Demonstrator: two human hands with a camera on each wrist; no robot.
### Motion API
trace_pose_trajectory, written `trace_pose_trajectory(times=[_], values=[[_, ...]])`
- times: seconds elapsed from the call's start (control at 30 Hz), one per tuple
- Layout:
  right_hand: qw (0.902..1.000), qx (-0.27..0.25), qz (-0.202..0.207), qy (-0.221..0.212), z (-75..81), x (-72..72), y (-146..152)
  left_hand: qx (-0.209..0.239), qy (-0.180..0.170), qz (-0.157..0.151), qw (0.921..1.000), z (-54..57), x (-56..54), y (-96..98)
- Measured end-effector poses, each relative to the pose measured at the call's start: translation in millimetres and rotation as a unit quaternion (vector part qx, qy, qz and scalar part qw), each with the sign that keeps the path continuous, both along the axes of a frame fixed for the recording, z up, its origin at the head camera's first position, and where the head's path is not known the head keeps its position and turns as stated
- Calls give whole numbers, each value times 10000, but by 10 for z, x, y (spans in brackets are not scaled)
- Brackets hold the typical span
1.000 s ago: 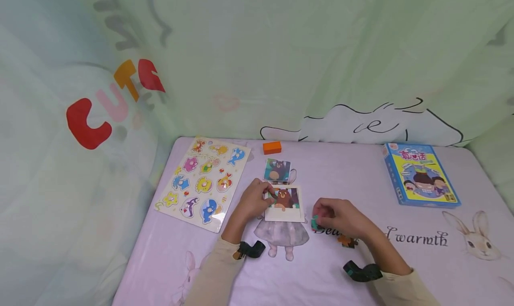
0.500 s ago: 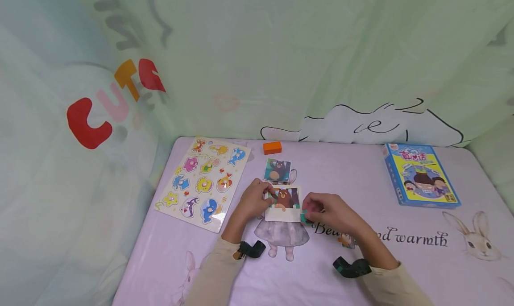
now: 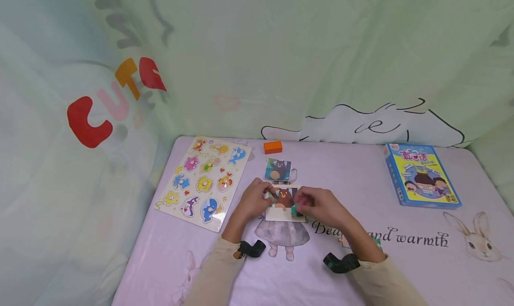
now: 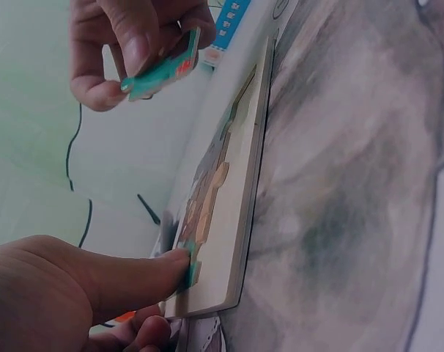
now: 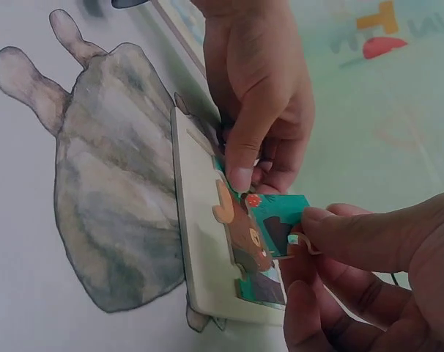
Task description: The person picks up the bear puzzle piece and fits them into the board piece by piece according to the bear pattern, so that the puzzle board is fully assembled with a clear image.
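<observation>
My left hand point(image 3: 254, 201) grips the left edge of a small wooden bear jigsaw board point(image 3: 275, 215), its thumb pressing on a green piece at the edge in the left wrist view. The upper part of the board holds fitted pieces with a brown bear; a pale strip of tray shows below. My right hand point(image 3: 321, 205) pinches a green jigsaw piece point(image 5: 280, 209) between thumb and fingers. In the left wrist view this piece point(image 4: 163, 77) hangs tilted above the board, apart from it. A bear picture card point(image 3: 278, 170) lies just behind the board.
Loose jigsaw pieces point(image 3: 342, 241) lie partly hidden under the right forearm. A sea-animal peg puzzle point(image 3: 206, 181) lies to the left. An orange block point(image 3: 273, 147) sits at the back, and a blue-and-yellow box point(image 3: 423, 175) stands at the right.
My right hand has moved left with the green jigsaw piece, from beside the board to over its lower right part. The left hand has stayed on the board's left edge.
</observation>
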State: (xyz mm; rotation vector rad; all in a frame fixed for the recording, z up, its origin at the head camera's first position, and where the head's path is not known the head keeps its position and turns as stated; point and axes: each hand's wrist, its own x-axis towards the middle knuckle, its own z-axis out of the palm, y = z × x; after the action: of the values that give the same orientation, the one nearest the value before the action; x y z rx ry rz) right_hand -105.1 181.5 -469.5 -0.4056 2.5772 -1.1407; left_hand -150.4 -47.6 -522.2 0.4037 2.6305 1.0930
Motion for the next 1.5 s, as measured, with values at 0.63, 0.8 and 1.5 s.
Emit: trace_pose_trajectory(times=[0.63,0.8,1.5], values=[[9986,-406,-282,-195,-116,-111,-258,133,-168,45,9998,16,-28,-16],[9987,-366,-300,-162,-170,-134,-330,83,-133,31,9999,15,-26,-15],[9964,140,-819,-166,-279,-147,-592,70,-61,-12,10000,33,-19,-25]])
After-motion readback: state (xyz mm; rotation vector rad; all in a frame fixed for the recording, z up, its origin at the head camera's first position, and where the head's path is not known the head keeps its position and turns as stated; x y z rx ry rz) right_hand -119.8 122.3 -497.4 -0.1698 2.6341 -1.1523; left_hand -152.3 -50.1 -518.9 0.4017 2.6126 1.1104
